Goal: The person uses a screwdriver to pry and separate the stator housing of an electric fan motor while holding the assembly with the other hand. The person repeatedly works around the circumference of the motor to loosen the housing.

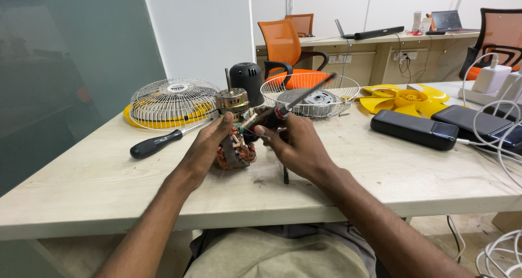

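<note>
Copper-wound motor stator (235, 152) gripped by left hand (209, 147); right hand (296, 144) clamps a slim metal-shafted screwdriver (296, 103).

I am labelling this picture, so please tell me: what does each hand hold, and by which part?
The left hand grips the fan motor by its side. The right hand holds a screwdriver by its handle.

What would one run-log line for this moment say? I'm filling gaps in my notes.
left hand: holds motor | right hand: grip on screwdriver | spare screwdriver on table | fan blade right
</note>
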